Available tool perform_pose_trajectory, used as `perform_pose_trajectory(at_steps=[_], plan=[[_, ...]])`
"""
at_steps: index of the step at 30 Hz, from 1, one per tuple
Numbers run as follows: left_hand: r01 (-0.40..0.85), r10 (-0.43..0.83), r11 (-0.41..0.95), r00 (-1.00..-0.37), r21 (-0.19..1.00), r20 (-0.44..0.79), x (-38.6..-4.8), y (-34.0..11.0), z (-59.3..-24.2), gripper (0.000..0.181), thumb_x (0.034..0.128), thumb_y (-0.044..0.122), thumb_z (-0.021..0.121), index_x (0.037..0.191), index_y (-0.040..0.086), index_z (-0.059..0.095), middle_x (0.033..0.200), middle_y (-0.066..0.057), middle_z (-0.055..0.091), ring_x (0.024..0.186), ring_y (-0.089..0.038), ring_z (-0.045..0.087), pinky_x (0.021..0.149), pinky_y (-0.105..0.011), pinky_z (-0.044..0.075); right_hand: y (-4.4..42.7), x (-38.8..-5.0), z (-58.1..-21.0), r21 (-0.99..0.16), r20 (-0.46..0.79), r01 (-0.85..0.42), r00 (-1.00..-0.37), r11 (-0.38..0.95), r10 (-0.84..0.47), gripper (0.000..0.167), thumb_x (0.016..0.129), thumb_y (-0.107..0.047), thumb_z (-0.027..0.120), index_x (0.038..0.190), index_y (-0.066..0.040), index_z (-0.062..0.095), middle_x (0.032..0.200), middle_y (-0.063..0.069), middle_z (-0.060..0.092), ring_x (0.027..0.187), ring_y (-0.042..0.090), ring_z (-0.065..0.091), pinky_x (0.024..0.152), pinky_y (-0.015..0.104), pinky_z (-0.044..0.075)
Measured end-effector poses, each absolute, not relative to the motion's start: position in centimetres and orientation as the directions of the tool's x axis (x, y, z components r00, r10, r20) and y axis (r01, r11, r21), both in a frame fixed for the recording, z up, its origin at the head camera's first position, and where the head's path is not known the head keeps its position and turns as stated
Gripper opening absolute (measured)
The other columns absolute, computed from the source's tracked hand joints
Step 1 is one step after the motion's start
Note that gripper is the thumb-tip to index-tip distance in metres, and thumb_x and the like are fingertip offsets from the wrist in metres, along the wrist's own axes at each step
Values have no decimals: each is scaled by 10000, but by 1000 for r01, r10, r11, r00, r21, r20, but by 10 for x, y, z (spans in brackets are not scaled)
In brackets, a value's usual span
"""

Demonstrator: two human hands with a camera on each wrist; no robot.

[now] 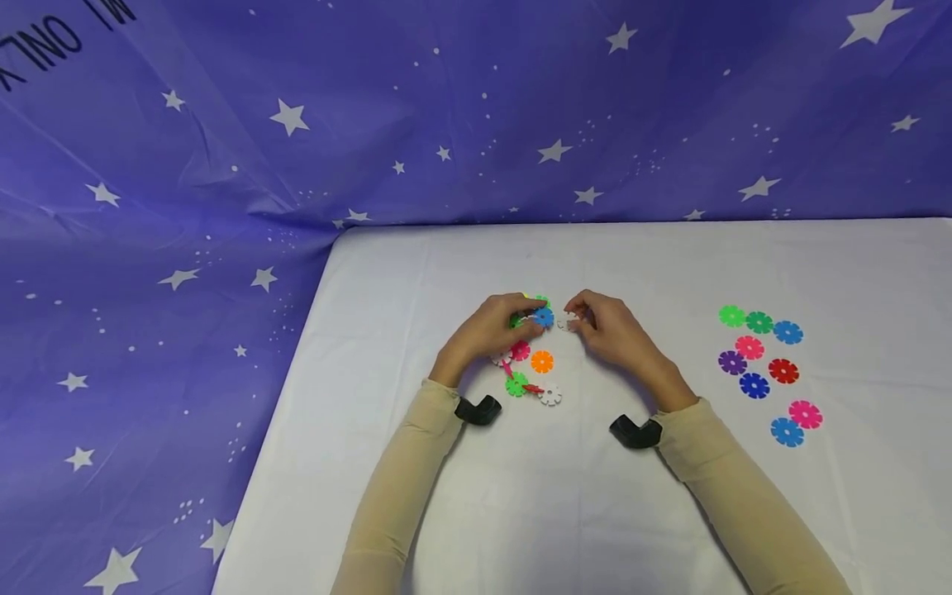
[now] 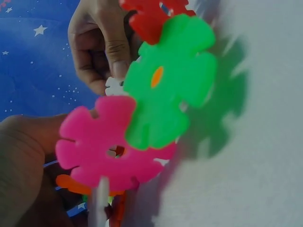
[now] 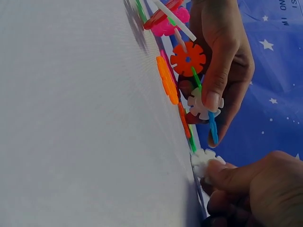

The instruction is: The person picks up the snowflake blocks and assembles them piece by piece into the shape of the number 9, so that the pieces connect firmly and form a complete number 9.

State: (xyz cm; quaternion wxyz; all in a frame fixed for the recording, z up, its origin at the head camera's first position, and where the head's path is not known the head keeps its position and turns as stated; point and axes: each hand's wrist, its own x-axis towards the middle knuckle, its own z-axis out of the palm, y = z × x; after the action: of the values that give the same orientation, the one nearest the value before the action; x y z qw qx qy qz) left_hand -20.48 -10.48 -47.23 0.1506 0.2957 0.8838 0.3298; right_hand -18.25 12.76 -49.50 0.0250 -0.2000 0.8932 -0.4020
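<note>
My left hand (image 1: 497,325) pinches a white notched plastic disc (image 3: 198,105) in a chain of interlocked discs. A blue disc (image 1: 544,317) juts from that white one, toward my right hand (image 1: 611,329). Between the thumb and fingers of the right hand is another white disc (image 3: 202,161), held a short gap away from the blue one. The chain curves down toward me through a pink disc (image 2: 90,142), a green disc (image 1: 516,384) and a red one (image 1: 533,388) to a white end disc (image 1: 550,396). My left hand hides part of the chain.
A loose-looking orange disc (image 1: 542,362) lies inside the chain's curve. On the right of the white-covered table (image 1: 521,512) are several separate discs, among them a red disc (image 1: 784,371) and a purple disc (image 1: 732,362). A star-patterned blue cloth (image 1: 476,107) hangs behind.
</note>
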Motion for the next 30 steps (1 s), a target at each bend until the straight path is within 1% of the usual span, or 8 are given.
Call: perform_pose_trajectory(at_steps=[4,7,11,14,17,22,26,30], plan=[[424,620,609,-782,670,-68,-205,-105,-473,433,951,254,655,1349,95,598,1100,-46,668,929,-144,562,924,-296,469,127,-183,-494,-705,106,-334,-922,626,-374,106,905,-89,691,990,-44,647,825,73,643,674,178,502,634,310,409],[433,628,600,-775,673,-62,-205,-104,-472,430,955,254,648,1349,87,597,1070,-44,664,894,-145,539,871,-271,454,127,-183,-494,-680,121,-350,-920,644,-372,91,909,-134,696,956,-81,639,773,46,631,623,162,477,605,310,388],[448,641,587,-766,675,-48,-205,-103,-472,423,959,256,641,1342,79,602,1013,-37,648,849,-145,511,795,-242,423,127,-182,-494,-644,157,-381,-914,663,-373,109,902,-171,708,953,-105,639,793,34,665,590,147,473,587,310,380],[457,646,584,-762,671,-43,-204,-102,-472,427,956,253,646,1339,70,601,1024,-42,637,854,-148,510,792,-242,427,125,-181,-493,-628,176,-400,-909,667,-379,123,895,-190,717,947,-115,635,820,27,686,591,141,496,586,306,396],[453,641,585,-766,673,-42,-203,-103,-470,441,947,243,661,1343,62,595,1090,-56,652,906,-155,548,853,-265,456,123,-180,-492,-624,191,-417,-901,661,-389,126,897,-200,716,939,-120,628,805,23,677,594,138,501,585,303,402],[437,630,582,-775,686,-41,-204,-105,-471,434,947,233,661,1342,68,596,1215,-72,669,1067,-172,617,998,-313,468,123,-181,-491,-649,202,-437,-888,623,-412,119,910,-189,703,961,-106,635,836,38,685,600,127,493,601,300,410],[437,625,575,-780,691,-26,-205,-105,-472,421,943,206,665,1338,73,601,1189,-79,679,1081,-186,624,1002,-319,470,125,-181,-490,-677,193,-433,-885,595,-424,108,913,-145,693,997,-93,649,887,54,703,592,118,484,600,292,414],[429,609,575,-793,696,-15,-206,-105,-473,421,929,195,685,1327,80,614,1181,-79,687,1059,-182,628,989,-306,475,127,-182,-488,-681,210,-441,-883,585,-420,90,905,-119,698,983,-93,660,901,60,715,568,117,461,572,284,397]])
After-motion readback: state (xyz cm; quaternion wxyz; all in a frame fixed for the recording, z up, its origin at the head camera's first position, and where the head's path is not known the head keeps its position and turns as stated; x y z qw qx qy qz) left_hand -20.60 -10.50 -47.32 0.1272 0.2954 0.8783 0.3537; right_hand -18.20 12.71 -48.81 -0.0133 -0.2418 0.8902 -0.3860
